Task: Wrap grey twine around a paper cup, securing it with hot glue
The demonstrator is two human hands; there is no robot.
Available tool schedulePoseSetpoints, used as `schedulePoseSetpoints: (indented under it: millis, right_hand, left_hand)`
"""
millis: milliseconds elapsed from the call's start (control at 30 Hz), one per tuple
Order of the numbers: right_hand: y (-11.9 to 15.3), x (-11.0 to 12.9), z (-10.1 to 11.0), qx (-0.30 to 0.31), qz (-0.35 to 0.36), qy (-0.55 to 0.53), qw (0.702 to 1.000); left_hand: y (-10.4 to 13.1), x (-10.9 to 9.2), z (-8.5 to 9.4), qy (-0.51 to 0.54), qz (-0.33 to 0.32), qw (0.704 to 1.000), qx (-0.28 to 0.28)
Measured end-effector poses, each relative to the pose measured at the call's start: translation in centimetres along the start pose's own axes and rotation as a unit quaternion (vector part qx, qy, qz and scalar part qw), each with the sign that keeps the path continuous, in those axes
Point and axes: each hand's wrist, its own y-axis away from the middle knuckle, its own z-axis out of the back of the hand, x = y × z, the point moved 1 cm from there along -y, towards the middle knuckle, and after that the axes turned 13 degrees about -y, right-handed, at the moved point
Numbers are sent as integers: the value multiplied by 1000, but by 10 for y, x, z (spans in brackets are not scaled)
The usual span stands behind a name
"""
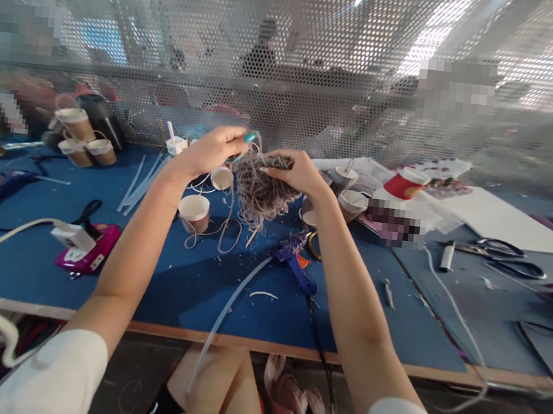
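A tangled bundle of grey-brown yarn (265, 193) hangs above the blue table, gripped from the right by my right hand (294, 169). My left hand (226, 144), at the bundle's upper left, pinches a strand of the same yarn between thumb and forefinger. From the bundle a loose strand (230, 218) drops to the table and curls beside a paper cup (194, 213) wrapped in brown. Behind the bundle a second paper cup (221, 178) lies tipped over. Below my right wrist rests a blue glue gun (294, 266) with a long clear glue stick (226, 314) in its back.
A magenta power strip (96, 251) with a white plug sits at left, near clear glue sticks (140, 183). Several brown cups and a black bottle (102, 119) stand back left. To the right are black-handled scissors (503, 254), a red cup (405, 184) and white paper (512, 218). Perforated metal screen (286, 116) behind.
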Motion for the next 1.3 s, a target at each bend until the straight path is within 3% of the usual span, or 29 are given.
schedulePoseSetpoints:
  millis: [67, 167, 267, 367, 567, 667, 900, 1000, 1200, 1300]
  right_hand:
    - [1, -5, 2, 28, -43, -52, 997]
    - [3, -11, 1, 52, -118, -164, 978]
    - [5, -13, -1, 30, -217, -226, 949]
    - [6, -9, -1, -25, -241, -224, 944]
    - [6, 7, -9, 50, -215, -151, 964]
    - [2, 5, -21, 41, -172, -66, 982]
    - [-2, 0, -32, 13, 59, 42, 997]
    - [-4, -3, -29, 6, 55, 35, 998]
    - [-6, -13, -30, 17, -36, -91, 995]
    - [-7, -13, -27, -37, 0, -80, 996]
  left_hand:
    - [-3, 11, 8, -27, 71, 997, 9]
    - [-8, 22, 7, 57, 135, 989, 18]
    - [-12, 24, -5, 136, 149, 979, 28]
    - [-14, 21, -16, 190, 120, 974, 13]
    - [-16, 23, -24, 316, 63, 947, -2]
    - [-16, 24, -25, 337, 53, 940, -3]
    - [-16, 20, -20, 334, 39, 941, -38]
    - [-17, 21, -17, 367, 23, 929, -46]
    - [-15, 20, -18, 380, 13, 924, -45]
    - [-16, 22, -17, 340, -5, 939, -47]
